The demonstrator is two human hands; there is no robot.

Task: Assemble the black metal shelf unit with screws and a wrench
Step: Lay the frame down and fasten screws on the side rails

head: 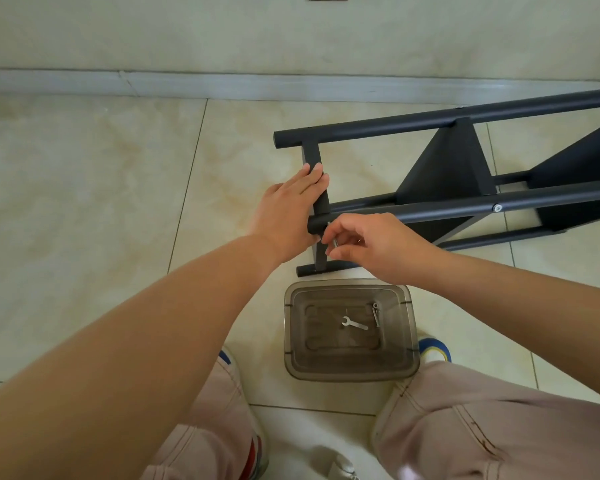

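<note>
Shelf unit (pixel 444 174) lies sideways on the floor at 2 o'clock, mostly framed. Left hand (pixel 288 216) rests flat, fingers straight, on the end crossbar (pixel 321 202); right hand (pixel 371 244) pinches a screw (pixel 334 239) into the tube end. Wrench (pixel 354 323) unused in the bin (pixel 349 374) at 6 o'clock; tightening remains.

Bright, even daylight fills the scene — soft, with no harsh glare. Pale floor tiles (pixel 84 202) carry a faint sheen. Shadows are weak, sitting close under the black shelf frame (pixel 447 174). Wide-angle distortion bends the far baseboard (pixel 222 86); the near corners blur — trousers (pixel 499 427) look smeared.
</note>
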